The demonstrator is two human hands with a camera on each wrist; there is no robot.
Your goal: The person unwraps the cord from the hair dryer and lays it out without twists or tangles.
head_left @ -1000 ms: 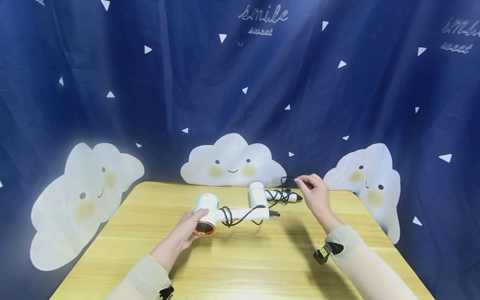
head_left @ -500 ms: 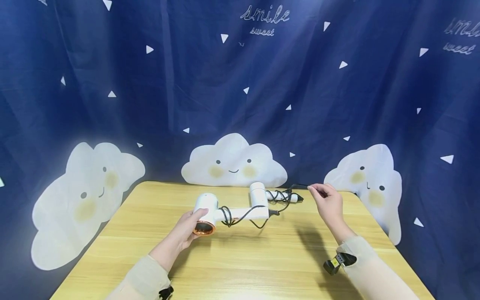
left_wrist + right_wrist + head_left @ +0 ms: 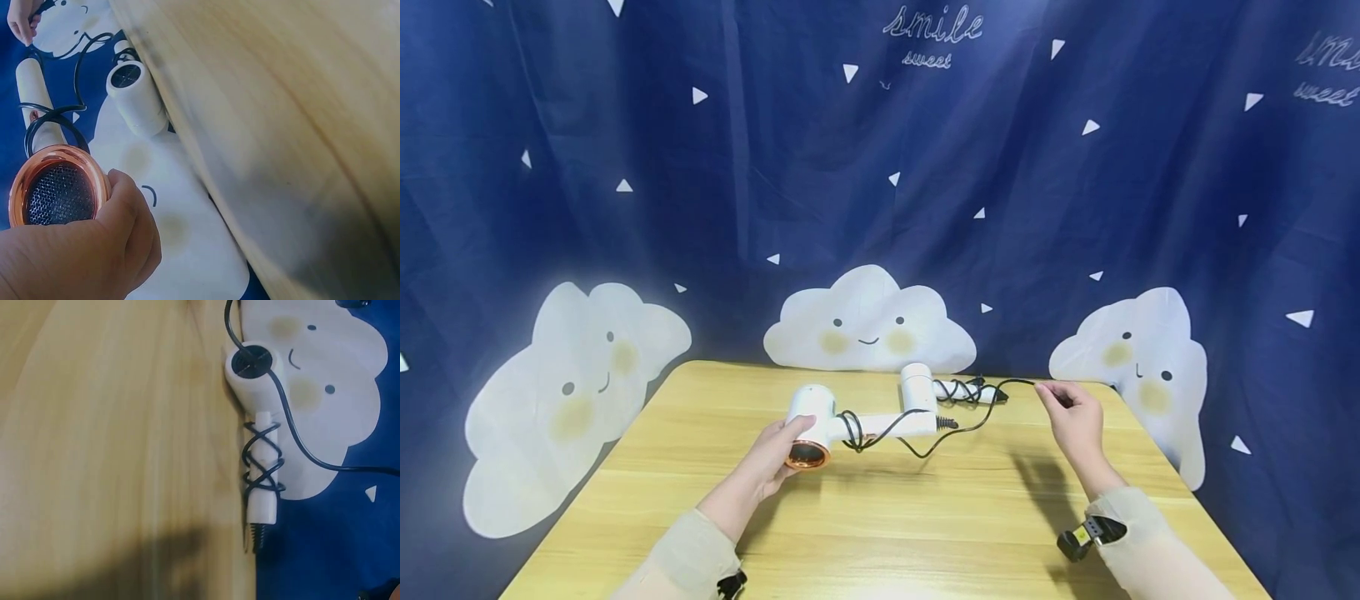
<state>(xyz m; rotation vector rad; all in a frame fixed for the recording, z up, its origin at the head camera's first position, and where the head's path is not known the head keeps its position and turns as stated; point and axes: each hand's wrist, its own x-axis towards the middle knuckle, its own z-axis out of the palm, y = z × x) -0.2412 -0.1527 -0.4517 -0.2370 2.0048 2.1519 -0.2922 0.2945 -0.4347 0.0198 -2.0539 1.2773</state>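
In the head view my left hand point(image 3: 767, 462) grips the head of a white hair dryer point(image 3: 814, 402) with a copper-coloured rim, thumb on top. Its handle points right, held above the table; black cord loops once or more around it. Up close, the left wrist view shows the mesh outlet point(image 3: 59, 195) beside my curled fingers. To the right, my right hand point(image 3: 1077, 423) pinches the dryer's black cord point(image 3: 1017, 381) between thumb and fingertips. The cord sags between handle and hand; the part inside the hand is hidden.
A second white hair dryer point(image 3: 917, 392) lies near the table's far edge, its cord wrapped criss-cross around the handle point(image 3: 263, 464). The wooden table point(image 3: 865, 533) ends at a dark blue curtain point(image 3: 820, 150) printed with clouds.
My right hand has moved right and slightly nearer, drawing the cord along. The cord between it and the handle now hangs in a longer, looser curve. The left hand stays nearly still.
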